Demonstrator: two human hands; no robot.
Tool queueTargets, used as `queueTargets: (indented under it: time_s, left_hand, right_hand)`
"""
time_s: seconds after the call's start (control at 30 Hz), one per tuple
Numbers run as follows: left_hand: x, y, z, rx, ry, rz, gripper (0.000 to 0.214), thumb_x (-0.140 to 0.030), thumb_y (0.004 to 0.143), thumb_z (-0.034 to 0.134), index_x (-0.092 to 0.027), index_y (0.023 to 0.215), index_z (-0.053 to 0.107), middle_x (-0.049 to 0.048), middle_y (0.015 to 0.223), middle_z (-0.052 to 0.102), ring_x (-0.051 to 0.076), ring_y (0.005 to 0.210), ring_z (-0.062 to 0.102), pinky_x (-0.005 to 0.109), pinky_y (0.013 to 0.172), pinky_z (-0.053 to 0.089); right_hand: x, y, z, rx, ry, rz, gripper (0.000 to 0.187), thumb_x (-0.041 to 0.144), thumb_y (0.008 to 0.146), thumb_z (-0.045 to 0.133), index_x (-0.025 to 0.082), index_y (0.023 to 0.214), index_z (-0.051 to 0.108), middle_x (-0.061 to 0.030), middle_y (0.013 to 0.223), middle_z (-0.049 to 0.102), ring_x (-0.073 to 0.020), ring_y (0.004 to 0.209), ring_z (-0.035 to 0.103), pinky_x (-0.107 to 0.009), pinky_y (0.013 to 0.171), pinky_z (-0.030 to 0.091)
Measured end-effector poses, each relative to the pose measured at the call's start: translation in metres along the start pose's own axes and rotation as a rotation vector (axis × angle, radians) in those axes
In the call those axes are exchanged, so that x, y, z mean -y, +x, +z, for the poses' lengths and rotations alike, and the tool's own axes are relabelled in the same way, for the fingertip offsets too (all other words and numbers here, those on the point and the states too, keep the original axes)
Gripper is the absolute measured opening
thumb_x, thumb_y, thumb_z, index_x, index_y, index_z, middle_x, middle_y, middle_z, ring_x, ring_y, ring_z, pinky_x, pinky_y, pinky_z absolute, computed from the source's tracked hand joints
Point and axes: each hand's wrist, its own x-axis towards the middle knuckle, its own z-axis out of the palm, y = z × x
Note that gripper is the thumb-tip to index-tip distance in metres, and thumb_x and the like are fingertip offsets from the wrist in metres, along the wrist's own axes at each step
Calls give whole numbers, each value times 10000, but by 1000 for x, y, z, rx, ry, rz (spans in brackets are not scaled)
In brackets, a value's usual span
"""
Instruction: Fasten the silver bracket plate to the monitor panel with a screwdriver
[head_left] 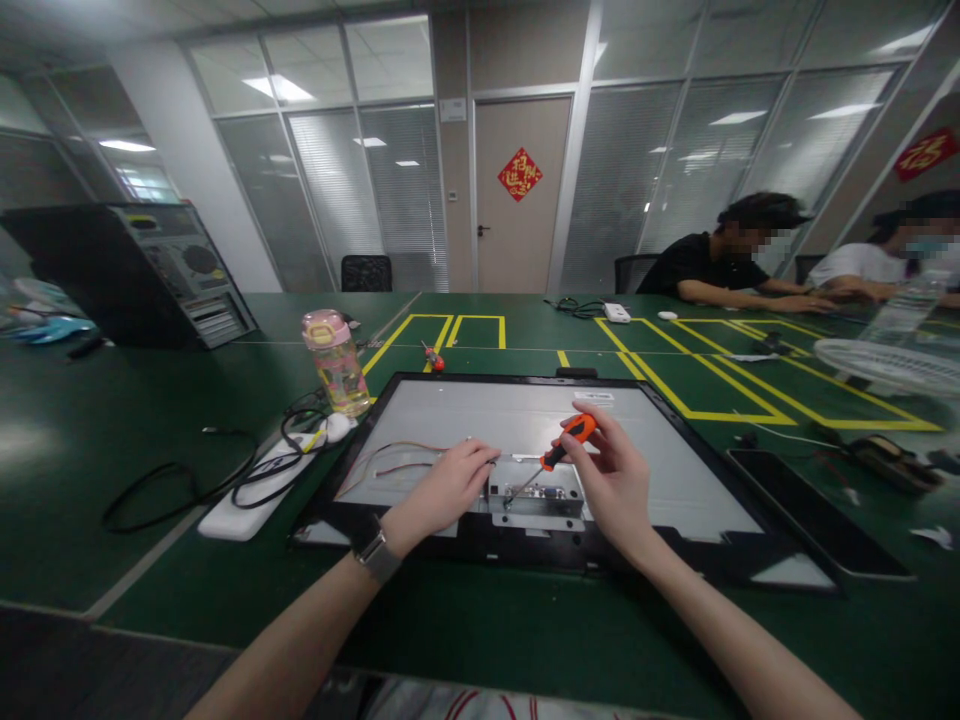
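Observation:
A flat monitor panel (690,480) with a black frame lies back side up in front of me. Near its front edge sits a metal box (546,502) with ports and a circuit board. My right hand (611,475) grips an orange-and-black screwdriver (576,432); its shaft slants down left, the tip at the box's left part. My left hand (450,485), wearing a watch (373,548), has its fingers together at the box's upper left corner, fingertips against it. Thin wires (397,447) run across the panel left of that hand; the thumb is mostly hidden.
Left of the panel are a white power strip (255,490), black cables (191,490) and a bottle (335,365). Behind it lies a small red screwdriver (433,357). A phone-like black slab (817,510) lies right. A computer case (135,270) stands far left; two people sit far right.

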Motion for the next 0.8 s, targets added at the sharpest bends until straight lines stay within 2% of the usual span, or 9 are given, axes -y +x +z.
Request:
queueTargets:
  time_s: [0.47,0.67,0.8]
  left_hand:
    - [2,-1,1,13,41,7,297,-202,989,421,-195,1250,563,76,1183,607,205,1080,569,351,977,447]
    - [1,-1,-1,9,36,14,295,-203,988,421,-188,1243,567,83,1163,607,208,1058,575,356,962,456]
    - [1,0,0,8,42,22,286,-188,983,424,-190,1230,566,80,1161,607,205,1069,571,353,973,449]
  right_hand:
    - [-7,-3,2,52,-51,-44,340,277,847,655,275,1184,607,-32,979,662,-185,832,682,-294,606,630]
    - [3,-1,0,211,46,-108,391,225,872,626,307,1243,531,-37,1029,668,-183,841,706,-313,648,630]
    - [7,-2,0,324,31,-152,309,193,893,599,293,1183,568,-56,1108,665,-174,865,709,-322,718,627]
